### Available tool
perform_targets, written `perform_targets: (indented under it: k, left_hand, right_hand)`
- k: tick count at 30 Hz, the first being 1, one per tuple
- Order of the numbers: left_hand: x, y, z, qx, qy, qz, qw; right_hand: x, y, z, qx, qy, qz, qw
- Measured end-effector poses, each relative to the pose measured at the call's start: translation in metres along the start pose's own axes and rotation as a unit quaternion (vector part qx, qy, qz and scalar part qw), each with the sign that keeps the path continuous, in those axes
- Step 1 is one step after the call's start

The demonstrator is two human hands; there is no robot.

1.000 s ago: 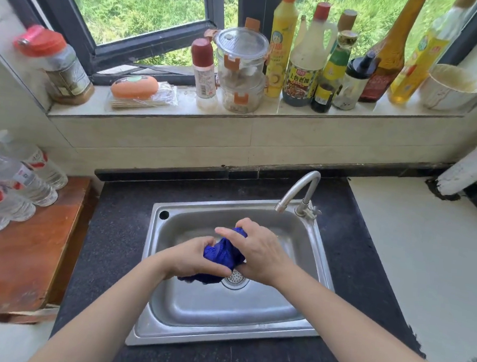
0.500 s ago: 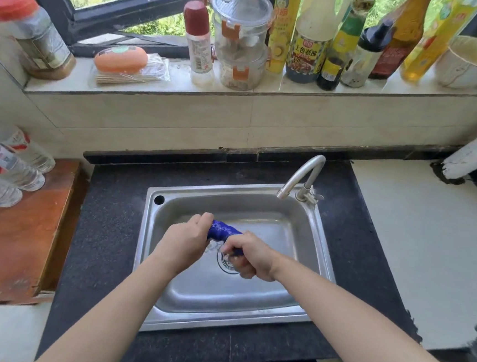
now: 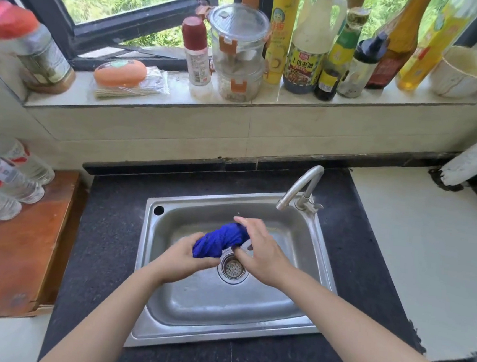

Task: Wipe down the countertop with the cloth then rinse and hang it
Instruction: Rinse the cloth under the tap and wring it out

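In your head view, you look close to done. The cloth is twisted into a roll over the sink, at 11 o'clock from the drain, so I think you are squeezing it out. Hanging it up is not yet done. No water shows at the tap, at 1 o'clock. Your left hand curls tight round one end, and your right hand wraps the other.
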State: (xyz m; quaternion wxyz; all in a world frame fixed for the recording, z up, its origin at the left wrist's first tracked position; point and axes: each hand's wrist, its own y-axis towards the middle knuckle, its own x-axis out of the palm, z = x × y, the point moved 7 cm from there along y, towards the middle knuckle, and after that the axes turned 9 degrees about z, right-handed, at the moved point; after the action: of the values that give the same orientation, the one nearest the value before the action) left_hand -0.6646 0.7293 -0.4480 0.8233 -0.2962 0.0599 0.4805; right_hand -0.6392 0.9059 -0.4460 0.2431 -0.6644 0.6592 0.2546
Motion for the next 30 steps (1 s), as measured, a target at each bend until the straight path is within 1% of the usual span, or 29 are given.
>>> perform_targets:
  k: [2,6,8,11,14,17,19,21,22,23,25,26,28,30]
  left_hand:
    - [-0.006,-0.004,0.004,-0.034,-0.070,-0.020,0.997]
    - [-0.014,-0.011,0.019,-0.049,-0.134,-0.044,0.989]
    - [-0.011,-0.014,0.028,-0.045,-0.167,-0.071,0.982]
    - [-0.002,-0.018,0.036,-0.055,-0.215,-0.111,0.969]
    - [0.005,-0.024,0.044,-0.052,-0.243,-0.142,0.958]
    - [0.004,-0.027,0.048,-0.025,-0.196,-0.135,0.971]
    - [0.003,-0.027,0.046,-0.018,-0.160,-0.124,0.979]
    - [0.003,-0.028,0.042,-0.008,-0.109,-0.111,0.988]
    - [0.002,-0.027,0.041,0.010,-0.063,-0.097,0.993]
    - [-0.001,-0.026,0.040,0.036,-0.007,-0.073,0.997]
    - [-0.007,-0.020,0.036,0.101,0.100,-0.018,0.990]
    - [-0.010,-0.018,0.033,0.128,0.145,0.005,0.981]
    - [-0.011,-0.015,0.030,0.173,0.214,0.044,0.960]
    - [-0.009,-0.014,0.027,0.190,0.255,0.086,0.944]
  right_hand:
    - [-0.009,-0.001,-0.008,-0.069,-0.020,0.018,0.997]
    - [-0.017,-0.001,-0.019,-0.178,-0.080,0.033,0.980]
    - [-0.020,0.000,-0.030,-0.235,-0.094,0.068,0.965]
    - [-0.021,-0.004,-0.046,-0.315,-0.076,0.131,0.937]
    - [-0.017,-0.009,-0.054,-0.340,-0.055,0.163,0.925]
    - [-0.024,-0.008,-0.056,-0.350,-0.084,0.189,0.914]
    - [-0.027,-0.005,-0.059,-0.364,-0.118,0.175,0.907]
    - [-0.028,-0.001,-0.058,-0.362,-0.167,0.145,0.906]
    - [-0.028,0.000,-0.057,-0.354,-0.200,0.131,0.904]
    - [-0.029,0.000,-0.054,-0.350,-0.231,0.116,0.900]
    - [-0.027,0.000,-0.051,-0.329,-0.274,0.064,0.902]
    - [-0.024,0.002,-0.049,-0.297,-0.282,0.020,0.912]
    - [-0.015,0.006,-0.039,-0.191,-0.259,-0.066,0.944]
    - [-0.009,0.006,-0.035,-0.097,-0.183,-0.094,0.974]
